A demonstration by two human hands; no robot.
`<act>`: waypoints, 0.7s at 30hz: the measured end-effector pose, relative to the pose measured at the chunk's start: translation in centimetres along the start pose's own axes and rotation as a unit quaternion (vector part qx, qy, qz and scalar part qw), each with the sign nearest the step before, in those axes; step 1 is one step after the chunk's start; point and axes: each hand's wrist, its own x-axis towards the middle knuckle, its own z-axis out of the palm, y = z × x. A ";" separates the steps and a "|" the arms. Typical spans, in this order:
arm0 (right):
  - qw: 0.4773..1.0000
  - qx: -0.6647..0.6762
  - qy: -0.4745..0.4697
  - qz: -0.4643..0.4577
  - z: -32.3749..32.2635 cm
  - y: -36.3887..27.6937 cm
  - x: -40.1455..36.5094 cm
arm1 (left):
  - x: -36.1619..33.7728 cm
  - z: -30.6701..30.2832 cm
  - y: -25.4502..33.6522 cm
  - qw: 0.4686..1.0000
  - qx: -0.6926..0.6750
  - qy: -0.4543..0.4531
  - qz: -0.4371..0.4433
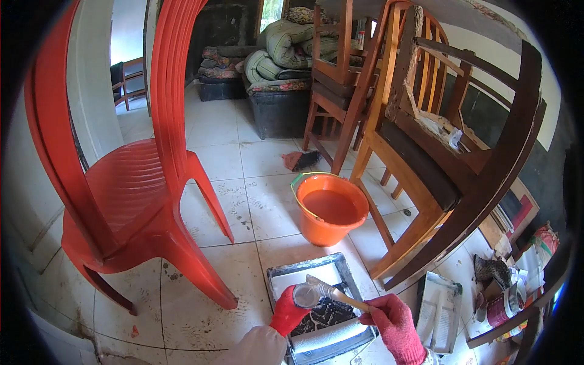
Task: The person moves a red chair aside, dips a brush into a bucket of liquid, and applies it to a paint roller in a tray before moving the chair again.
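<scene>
Two hands are in view, each in a red glove. The left hand (288, 312) grasps one small cup (307, 302), its mouth facing up toward the camera, over the middle of a paint tray. The right hand (396, 328) is closed around the wooden handle of one brush (345, 298), whose bristle end points left, close to the cup's rim; whether the two touch, I cannot tell.

Two trays lie on the tiled floor (210, 271). The first tray (307, 264), below the hands, has white at its far end, dark smeared patches in the middle, and one white roller (331, 336) lying across its near end. The second tray (449, 304) is to the right, apart from the first, with pale streaks across it.

One orange bucket (331, 230) stands just beyond the first tray, holding reddish liquid, with one green and yellow handle resting along its left side. One red plastic chair (125, 201) stands on the left. On the right are at least two wooden chairs (420, 163), piled so closely that an exact count is unclear. Between the bucket and the back of the room lies one red and black cloth (301, 160). Farther back, green striped bedding (289, 48) is heaped on one dark box-like base (280, 112).
</scene>
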 end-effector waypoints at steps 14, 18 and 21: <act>1.000 -0.006 0.001 0.012 -0.1 0.9 0.1 | 0.1 0.1 0.1 1.000 -0.003 -0.014 -0.021; 1.000 -0.001 -0.004 0.009 -0.1 0.9 0.1 | 0.1 0.4 -0.7 1.000 -0.007 -0.012 -0.022; 1.000 -0.002 -0.005 0.004 0.0 1.7 0.3 | 0.2 0.4 -0.5 0.999 -0.011 -0.016 -0.027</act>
